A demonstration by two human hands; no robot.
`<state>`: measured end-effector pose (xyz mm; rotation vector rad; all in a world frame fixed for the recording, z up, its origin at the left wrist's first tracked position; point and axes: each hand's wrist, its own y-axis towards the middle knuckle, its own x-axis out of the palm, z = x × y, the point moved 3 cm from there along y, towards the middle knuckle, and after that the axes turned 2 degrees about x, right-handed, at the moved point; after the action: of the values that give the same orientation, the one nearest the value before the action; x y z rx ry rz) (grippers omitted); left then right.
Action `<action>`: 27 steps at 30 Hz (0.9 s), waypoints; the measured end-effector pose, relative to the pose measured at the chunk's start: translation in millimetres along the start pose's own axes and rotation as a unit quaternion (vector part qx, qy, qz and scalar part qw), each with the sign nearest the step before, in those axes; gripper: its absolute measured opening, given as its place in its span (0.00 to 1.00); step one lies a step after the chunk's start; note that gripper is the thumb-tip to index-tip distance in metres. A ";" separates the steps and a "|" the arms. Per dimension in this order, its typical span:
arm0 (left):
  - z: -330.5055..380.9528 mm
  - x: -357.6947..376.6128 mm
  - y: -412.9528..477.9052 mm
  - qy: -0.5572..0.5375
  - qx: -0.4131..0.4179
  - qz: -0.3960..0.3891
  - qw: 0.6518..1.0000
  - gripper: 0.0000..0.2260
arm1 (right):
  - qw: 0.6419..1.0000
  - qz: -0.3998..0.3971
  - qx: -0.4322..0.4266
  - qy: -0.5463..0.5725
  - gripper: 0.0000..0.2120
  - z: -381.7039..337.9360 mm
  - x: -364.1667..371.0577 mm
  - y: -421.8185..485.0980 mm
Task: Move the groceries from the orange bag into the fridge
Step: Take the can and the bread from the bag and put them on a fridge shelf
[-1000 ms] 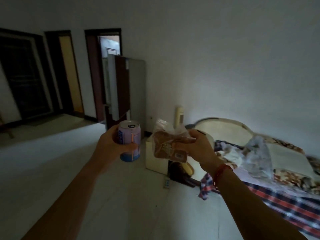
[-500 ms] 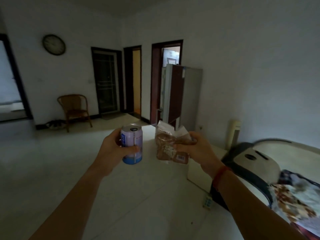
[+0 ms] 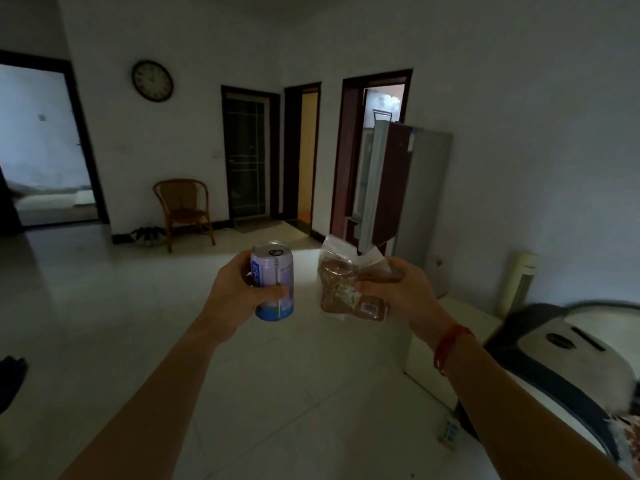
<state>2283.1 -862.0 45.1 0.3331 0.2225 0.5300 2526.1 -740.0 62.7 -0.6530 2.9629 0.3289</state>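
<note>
Left hand [image 3: 239, 289] grips a can [image 3: 272, 280]; right hand [image 3: 398, 292] holds a bagged bread [image 3: 349, 289]. Both well short of the fridge [image 3: 401, 188] (door ajar). Advise keeping the can upright on approach.

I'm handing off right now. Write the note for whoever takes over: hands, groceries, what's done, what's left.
Left hand: shut on the drink can, upright.
Right hand: shut on the bagged bread.
Fridge: ahead by the right wall, across open floor, door open.
Orange bag: not in view.
Done: both items in hand.
Left: walk to the fridge and put both inside; whether more remains in the bag can't be told.
</note>
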 end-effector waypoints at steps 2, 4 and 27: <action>-16.6 -9.0 32.8 0.002 -0.003 0.002 1.000 0.28 | 1.000 0.003 -0.005 -0.004 0.20 9.5 12.9 35.6; -30.9 -18.5 64.6 0.000 -0.003 -0.001 1.000 0.28 | 1.000 0.004 -0.009 -0.005 0.20 16.9 27.3 66.8; -210.8 -45.8 444.3 0.044 -0.011 -0.041 0.998 0.32 | 0.999 0.000 0.027 -0.021 0.21 100.0 115.0 456.7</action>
<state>1980.4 -472.6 18.8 0.2776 0.3136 0.4672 2232.4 -359.3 36.7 -0.6323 2.9207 0.2594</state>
